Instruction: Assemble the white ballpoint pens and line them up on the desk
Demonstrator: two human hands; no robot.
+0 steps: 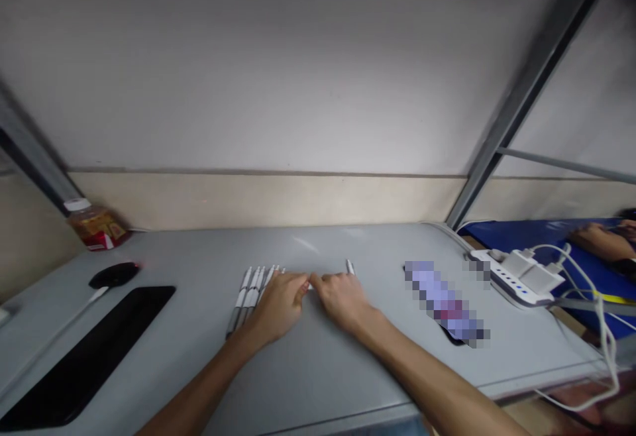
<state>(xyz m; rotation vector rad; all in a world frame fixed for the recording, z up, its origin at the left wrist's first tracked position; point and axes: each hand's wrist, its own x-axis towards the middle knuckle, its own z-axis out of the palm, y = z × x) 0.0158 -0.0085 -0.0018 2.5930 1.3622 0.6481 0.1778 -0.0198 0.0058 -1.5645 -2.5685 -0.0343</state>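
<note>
A row of several white and grey pens [251, 293] lies side by side on the grey table [318, 370]. My left hand [278, 303] rests over the right end of that row, its fingers curled down. My right hand [342, 298] sits just to its right, fingers curled too. Both hands pinch a small white piece [310, 285] between their fingertips where they meet; it is too small to name. One more white pen [350, 266] pokes out behind my right hand.
A black keyboard [84, 356] and a black mouse [113, 274] lie at the left, with a red-labelled bottle [97, 225] behind. A blurred-out phone [447, 303] lies at the right. A white power strip [517, 277] with cables sits further right, near another person's arm [601, 240].
</note>
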